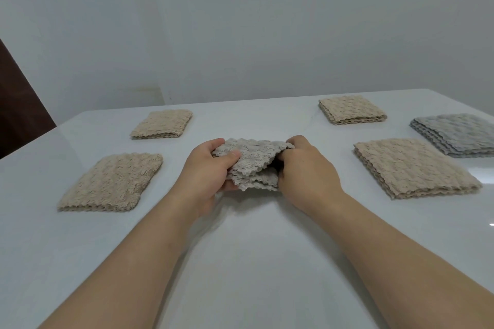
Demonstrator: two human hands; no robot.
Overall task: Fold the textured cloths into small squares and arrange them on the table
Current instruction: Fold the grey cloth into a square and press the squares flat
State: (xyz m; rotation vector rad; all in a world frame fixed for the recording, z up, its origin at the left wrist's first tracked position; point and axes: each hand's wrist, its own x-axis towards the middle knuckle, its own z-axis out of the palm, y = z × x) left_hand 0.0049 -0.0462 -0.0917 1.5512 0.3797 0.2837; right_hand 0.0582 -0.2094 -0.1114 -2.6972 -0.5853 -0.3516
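- Two bare arms reach out from the bottom of the head view, over the shiny white table [254,262].
- Both hands are closed on one grey cloth [252,161], held in the middle of the table, just above it or brushing it; I cannot tell which.
- Left hand [205,171] pinches the left side, with the thumb on top and the fingers under.
- Right hand [304,165] grips the right side, and its fingertips are hidden in the cloth.
- Layers show at the near edge of the grey cloth, so it looks partly folded, but the top flap is bent up and not flat.
- To do this fold well, I think the wavy edges should be lined up first, then the flap laid down and pressed flat.
- Soft, fluffy cloth like this may spring open, so a firm pat on top should help.
- Four tan folded squares lie around: near left tan square [112,181], far left tan square [163,123], far right tan square [351,110], near right tan square [411,167].
- One grey folded square [458,133] sits at the right edge.
- A bare spot in the middle looks like a good place for this one.
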